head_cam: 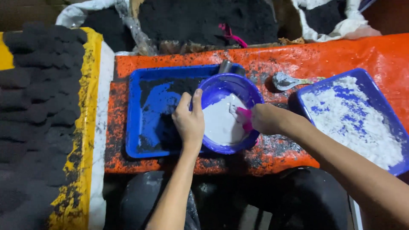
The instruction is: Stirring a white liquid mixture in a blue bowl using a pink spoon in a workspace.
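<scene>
Head view: blue bowl (230, 87) of white paste (219, 123).

Both forearms are bare, with no sleeves, gloves, rings or watch in view. The left hand (188, 122) sits mid-frame and the right hand (264, 119) just right of centre. Dark trousers cover the knees along the bottom edge.

Blue bowl (228, 111) of white paste — tilted, pink scraper (245, 118) inside.

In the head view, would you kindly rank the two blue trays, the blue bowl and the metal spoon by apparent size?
1-2. Left blue tray and right blue tray: look alike; the right is cut off at the frame edge.
3. Blue bowl.
4. Metal spoon.
</scene>
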